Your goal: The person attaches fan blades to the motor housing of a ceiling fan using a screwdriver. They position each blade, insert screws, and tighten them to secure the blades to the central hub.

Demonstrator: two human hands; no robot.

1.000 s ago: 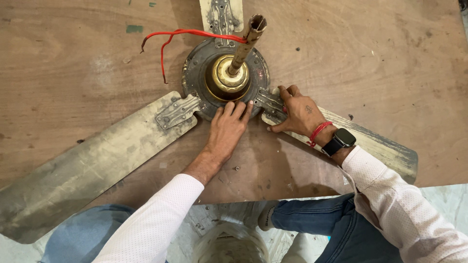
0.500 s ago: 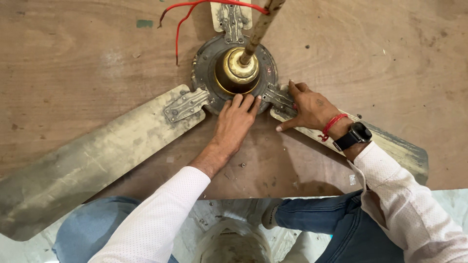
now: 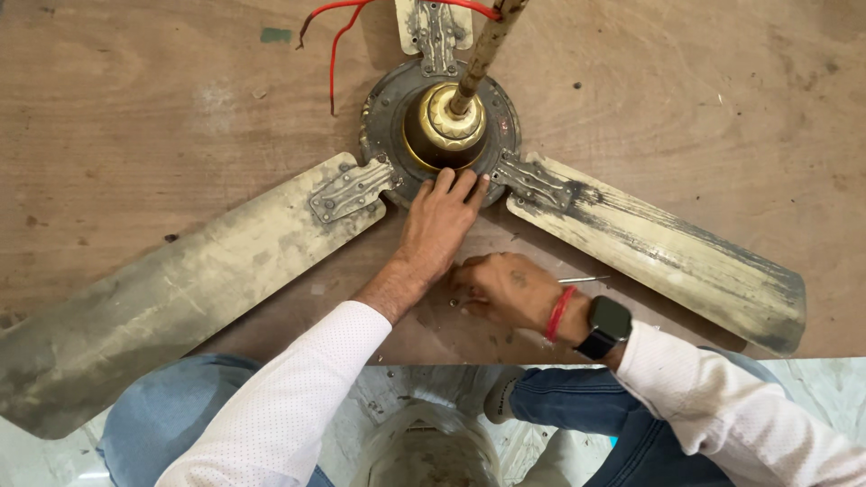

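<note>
**On the wooden board: right hand off the fan, down among loose bits**

On the board (image 3: 180,117) lies an old ceiling fan, motor hub (image 3: 388,135) up, with a brass cap (image 3: 442,126) and a rod (image 3: 483,54) rising from its middle. Red wires (image 3: 338,45) trail off the top.

The left hand (image 3: 437,225) stays where it was, fingers spread flat against the near edge of the hub, pressing rather than gripping; it encloses nothing.

The change is in the right hand (image 3: 501,289). Half a second ago it rested on the right blade's bracket (image 3: 532,180); now it has drawn back to the board just below the left wrist, well clear of the fan. Its fingers are curled down over small dark specks on the wood, which look like loose hardware, but whether anything is pinched between them cannot be told. A thin metal tool (image 3: 582,280) lies just beside it, untouched.

Judging by this, work at that bracket has paused while the hand sorts through small parts. The left blade (image 3: 180,289) and right blade (image 3: 667,243) both remain attached.
</note>
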